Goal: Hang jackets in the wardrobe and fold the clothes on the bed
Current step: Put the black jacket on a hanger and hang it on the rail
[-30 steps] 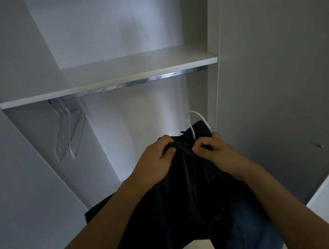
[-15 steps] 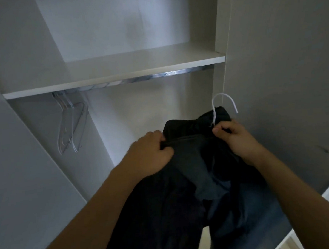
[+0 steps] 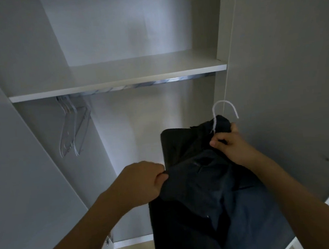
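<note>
The jacket (image 3: 199, 190) is a dark, matte, soft fabric, bunched into heavy folds, with a smoother bluish panel showing on its right side and a small pale stud low on the front. It hangs in the air in front of the open wardrobe (image 3: 126, 35), between the two hands and below the rail. From its collar rises the white hook of a hanger (image 3: 225, 108), a thin wire-like curve shaped like an inverted U; the rest of the hanger is buried inside the cloth. Above the fingers runs a flat, pale shelf (image 3: 117, 77) with a shiny metal rail (image 3: 168, 81) fixed under its front edge. Up and to the left of the left fingers, several clear plastic hangers (image 3: 72, 128) hang together on the rail; they overlap so that their number is hard to make out.

The jacket's lower part runs off the bottom edge, and both forearms enter bare from there. Dim light blurs the seams and any fastening.

The left hand (image 3: 140, 184) is a closed fist, knuckles up, its fingers pinching the jacket's left edge. The right hand (image 3: 229, 145) sits higher and to the right, its fingers curled tight on the collar just below the hook's stem, thumb pressed at the cloth.
</note>
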Demonstrator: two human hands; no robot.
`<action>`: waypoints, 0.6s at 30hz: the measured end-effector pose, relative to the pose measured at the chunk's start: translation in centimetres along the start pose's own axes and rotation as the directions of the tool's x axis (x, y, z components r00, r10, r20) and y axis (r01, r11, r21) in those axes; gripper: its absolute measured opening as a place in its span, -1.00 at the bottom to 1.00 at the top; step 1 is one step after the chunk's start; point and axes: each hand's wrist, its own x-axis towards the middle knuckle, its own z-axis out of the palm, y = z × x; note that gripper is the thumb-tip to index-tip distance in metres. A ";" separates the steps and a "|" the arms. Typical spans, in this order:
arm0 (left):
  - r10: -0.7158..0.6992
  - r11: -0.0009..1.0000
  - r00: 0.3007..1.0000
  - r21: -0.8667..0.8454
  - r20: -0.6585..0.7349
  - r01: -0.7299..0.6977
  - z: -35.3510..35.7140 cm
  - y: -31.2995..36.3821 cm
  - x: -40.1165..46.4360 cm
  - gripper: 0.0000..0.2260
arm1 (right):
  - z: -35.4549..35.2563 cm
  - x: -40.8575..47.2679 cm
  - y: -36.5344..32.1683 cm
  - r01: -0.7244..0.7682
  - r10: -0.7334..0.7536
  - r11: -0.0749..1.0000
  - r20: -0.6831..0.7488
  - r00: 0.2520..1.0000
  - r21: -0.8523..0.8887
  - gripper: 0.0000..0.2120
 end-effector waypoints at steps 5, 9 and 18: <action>-0.165 0.894 0.970 -0.389 0.176 0.223 -0.6 1.0 1.2 -0.66 | 1.2 0.2 -1.3 -0.200 0.172 0.868 0.104 0.980 0.454 -0.76; -0.220 0.746 0.971 -0.626 0.091 0.228 2.0 3.3 4.9 -0.61 | 2.8 -0.4 -3.4 -0.350 0.155 0.663 0.336 0.929 0.661 -0.73; -0.019 0.919 0.995 -0.391 0.094 0.054 3.0 1.9 3.6 -0.73 | 4.2 -0.2 -0.6 -0.355 0.342 0.783 0.123 0.932 0.512 -0.79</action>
